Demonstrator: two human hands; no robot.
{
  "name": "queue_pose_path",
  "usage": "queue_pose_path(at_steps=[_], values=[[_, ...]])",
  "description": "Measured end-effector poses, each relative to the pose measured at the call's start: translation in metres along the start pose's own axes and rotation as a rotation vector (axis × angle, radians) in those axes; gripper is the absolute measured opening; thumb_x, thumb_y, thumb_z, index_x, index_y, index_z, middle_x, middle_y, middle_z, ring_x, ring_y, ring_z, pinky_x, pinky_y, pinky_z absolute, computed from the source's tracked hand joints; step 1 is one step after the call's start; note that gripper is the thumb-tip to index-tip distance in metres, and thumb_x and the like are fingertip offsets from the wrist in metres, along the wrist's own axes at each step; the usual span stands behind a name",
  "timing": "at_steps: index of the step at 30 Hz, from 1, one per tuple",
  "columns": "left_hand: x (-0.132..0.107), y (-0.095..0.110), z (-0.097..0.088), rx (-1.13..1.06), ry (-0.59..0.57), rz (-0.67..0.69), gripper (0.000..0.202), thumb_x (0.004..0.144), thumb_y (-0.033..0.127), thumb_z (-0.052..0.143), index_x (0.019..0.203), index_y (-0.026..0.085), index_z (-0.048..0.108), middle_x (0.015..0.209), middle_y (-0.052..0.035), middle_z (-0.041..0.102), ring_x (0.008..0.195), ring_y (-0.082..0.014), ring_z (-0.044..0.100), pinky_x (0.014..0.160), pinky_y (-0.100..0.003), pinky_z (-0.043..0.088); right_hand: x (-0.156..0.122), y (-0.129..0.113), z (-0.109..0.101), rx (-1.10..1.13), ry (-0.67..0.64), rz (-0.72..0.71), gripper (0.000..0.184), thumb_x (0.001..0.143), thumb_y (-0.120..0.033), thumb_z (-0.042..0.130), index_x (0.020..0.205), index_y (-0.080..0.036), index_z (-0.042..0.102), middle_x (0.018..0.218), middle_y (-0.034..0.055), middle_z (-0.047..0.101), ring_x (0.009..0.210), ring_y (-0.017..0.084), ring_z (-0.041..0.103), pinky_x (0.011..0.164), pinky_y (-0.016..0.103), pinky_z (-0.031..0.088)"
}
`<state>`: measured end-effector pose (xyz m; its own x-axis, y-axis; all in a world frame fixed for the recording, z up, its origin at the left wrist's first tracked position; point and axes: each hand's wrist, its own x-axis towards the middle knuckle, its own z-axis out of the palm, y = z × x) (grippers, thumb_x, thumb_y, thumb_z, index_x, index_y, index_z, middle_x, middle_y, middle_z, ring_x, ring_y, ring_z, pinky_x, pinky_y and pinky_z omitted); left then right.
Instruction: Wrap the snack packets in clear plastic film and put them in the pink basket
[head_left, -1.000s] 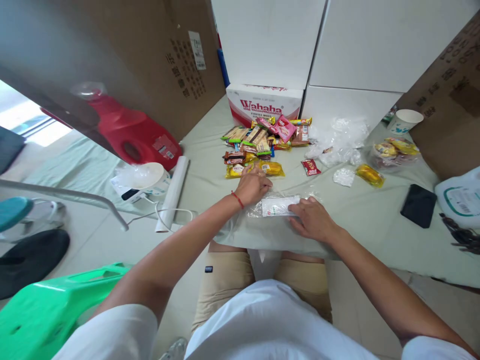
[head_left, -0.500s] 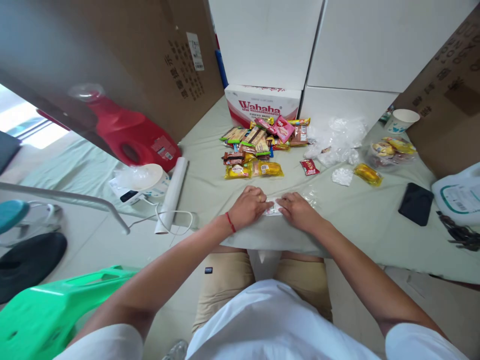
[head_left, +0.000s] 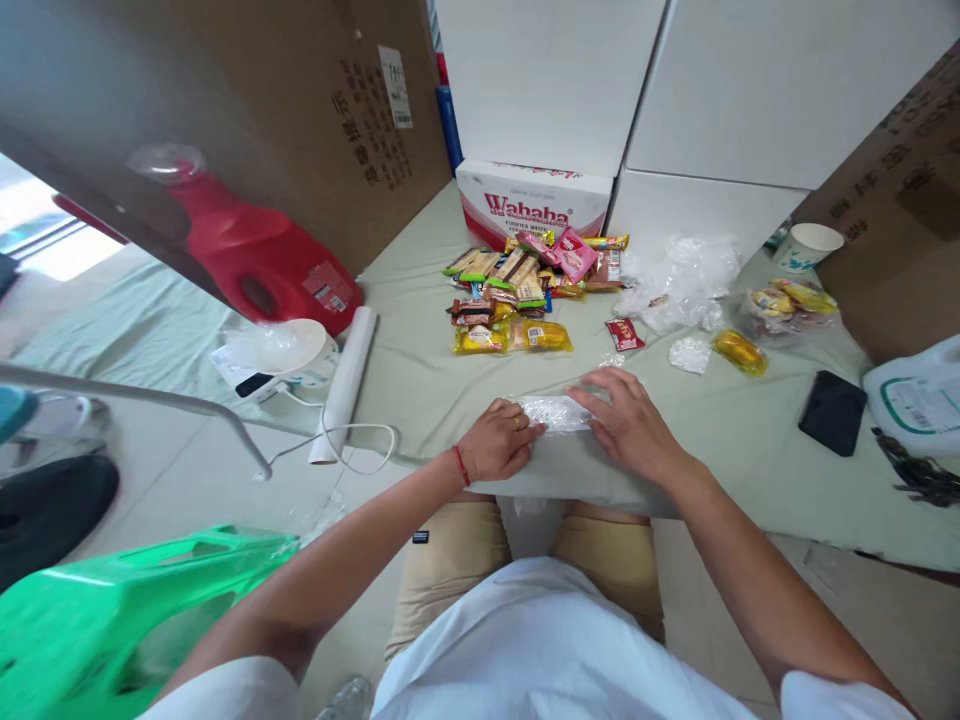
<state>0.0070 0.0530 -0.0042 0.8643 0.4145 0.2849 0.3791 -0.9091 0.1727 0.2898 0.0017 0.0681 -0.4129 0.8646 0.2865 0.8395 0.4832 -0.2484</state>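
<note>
On the cloth near the table's front edge lies a flat strip of crinkled clear plastic wrap (head_left: 556, 413), whitish and shiny; what it encloses, if anything, I cannot make out. My left hand (head_left: 499, 440), wearing a ring and a red wrist cord, has its fingers closed on the strip's left end. At the other end my right hand (head_left: 630, 425) is spread, thumb and forefinger apart and touching the strip's edge. Behind them lie yellow-wrapped snacks (head_left: 540, 335) and a small red packet (head_left: 625, 334). A whitish crumpled piece (head_left: 689, 354) sits to the right.
Wrapped snacks (head_left: 510, 270) are heaped before a Wahaha carton (head_left: 534, 200). Crumpled clear plastic (head_left: 682, 285) lies beside them. A white roll (head_left: 349, 385), a paper cup (head_left: 319, 350) and a red jug (head_left: 262, 260) stand left; a black phone (head_left: 831, 412) and a white jug (head_left: 919, 395) are right.
My right hand has shifted right and its fingers have spread from a pinch. More of the plastic strip now shows between the hands. The left hand has stayed at the left end.
</note>
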Motion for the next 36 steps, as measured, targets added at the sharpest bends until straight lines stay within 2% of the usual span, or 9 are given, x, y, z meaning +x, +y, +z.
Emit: queue_pose_path(at_steps=[4, 13, 18, 21, 23, 25, 29, 32, 36], values=[[0.0, 0.001, 0.003, -0.007, -0.013, -0.046, 0.036, 0.102, 0.027, 0.044, 0.127, 0.019, 0.068, 0.084, -0.0084, 0.067, 0.089, -0.0244, 0.056, 0.082, -0.042, 0.039, 0.005, 0.022, 0.006, -0.242, -0.107, -0.028, 0.047, 0.096, -0.008, 0.051, 0.136, -0.025, 0.069, 0.112, 0.0111, 0.072, 0.137, 0.031, 0.045, 0.121, 0.059, 0.021], [-0.008, -0.002, -0.003, -0.239, 0.066, -0.102, 0.031, 0.095, 0.019, 0.048, 0.11, 0.022, 0.075, 0.08, -0.0067, 0.067, 0.085, -0.0232, 0.059, 0.079, -0.039, 0.041, -0.108, 0.056, -0.011, -0.159, -0.058, 0.119, 0.029, 0.093, -0.013, 0.054, 0.108, -0.022, 0.077, 0.098, 0.0082, 0.073, 0.097, 0.025, 0.06, 0.085, 0.038, 0.047], [-0.004, 0.006, -0.01, -0.234, 0.361, -0.644, 0.032, 0.098, 0.027, 0.044, 0.104, 0.019, 0.074, 0.091, -0.0108, 0.069, 0.095, -0.026, 0.06, 0.09, -0.045, 0.047, -0.054, 0.018, -0.017, 0.083, 0.229, 0.053, 0.029, 0.095, -0.014, 0.055, 0.111, -0.025, 0.076, 0.099, 0.007, 0.069, 0.103, 0.025, 0.059, 0.09, 0.037, 0.05], [0.009, 0.011, -0.005, -0.034, 0.327, -0.999, 0.047, 0.087, 0.042, 0.066, 0.126, 0.016, 0.068, 0.129, -0.0206, 0.063, 0.125, -0.039, 0.053, 0.102, -0.058, 0.043, -0.006, -0.007, 0.005, 0.102, 0.091, -0.009, 0.035, 0.097, -0.015, 0.054, 0.123, -0.028, 0.074, 0.113, 0.0085, 0.065, 0.103, 0.023, 0.056, 0.082, 0.032, 0.049], [0.014, 0.014, -0.003, 0.005, 0.225, -1.022, 0.051, 0.076, 0.041, 0.078, 0.121, 0.019, 0.071, 0.145, -0.0209, 0.055, 0.143, -0.0463, 0.037, 0.11, -0.065, 0.037, 0.014, -0.015, 0.024, 0.057, -0.085, -0.001, 0.034, 0.099, -0.017, 0.055, 0.123, -0.03, 0.075, 0.115, 0.0095, 0.063, 0.101, 0.023, 0.054, 0.074, 0.03, 0.045], [0.012, 0.015, -0.005, -0.01, 0.194, -0.964, 0.026, 0.075, 0.033, 0.078, 0.099, 0.022, 0.075, 0.147, -0.0158, 0.056, 0.149, -0.0454, 0.032, 0.115, -0.065, 0.032, 0.021, -0.015, 0.04, 0.036, -0.238, 0.018, 0.03, 0.101, -0.018, 0.056, 0.117, -0.029, 0.078, 0.108, 0.0097, 0.062, 0.096, 0.023, 0.052, 0.072, 0.029, 0.042], [0.01, 0.017, -0.019, -0.282, 0.204, -0.947, 0.01, 0.081, 0.027, 0.066, 0.073, 0.022, 0.065, 0.099, -0.0075, 0.073, 0.104, -0.028, 0.068, 0.093, -0.044, 0.052, 0.011, -0.006, 0.056, 0.082, -0.262, 0.021, 0.035, 0.101, -0.013, 0.053, 0.121, -0.029, 0.077, 0.105, 0.0091, 0.061, 0.092, 0.022, 0.048, 0.079, 0.031, 0.041], [0.027, 0.02, -0.023, -0.669, 0.178, -1.034, 0.015, 0.084, 0.032, 0.063, 0.074, 0.022, 0.065, 0.061, 0.002, 0.064, 0.06, -0.0171, 0.064, 0.066, -0.03, 0.051, 0.003, -0.005, 0.062, 0.104, -0.196, 0.036, 0.036, 0.101, -0.013, 0.053, 0.121, -0.03, 0.078, 0.107, 0.0096, 0.062, 0.091, 0.023, 0.048, 0.08, 0.033, 0.042], [0.061, 0.029, -0.007, -0.855, 0.21, -1.035, 0.022, 0.089, 0.022, 0.053, 0.088, 0.021, 0.076, 0.08, -0.0015, 0.077, 0.066, -0.0165, 0.07, 0.068, -0.028, 0.055, -0.001, -0.008, 0.065, 0.175, -0.141, 0.044, 0.036, 0.099, -0.011, 0.054, 0.121, -0.028, 0.077, 0.109, 0.0099, 0.065, 0.093, 0.024, 0.051, 0.085, 0.035, 0.044]])
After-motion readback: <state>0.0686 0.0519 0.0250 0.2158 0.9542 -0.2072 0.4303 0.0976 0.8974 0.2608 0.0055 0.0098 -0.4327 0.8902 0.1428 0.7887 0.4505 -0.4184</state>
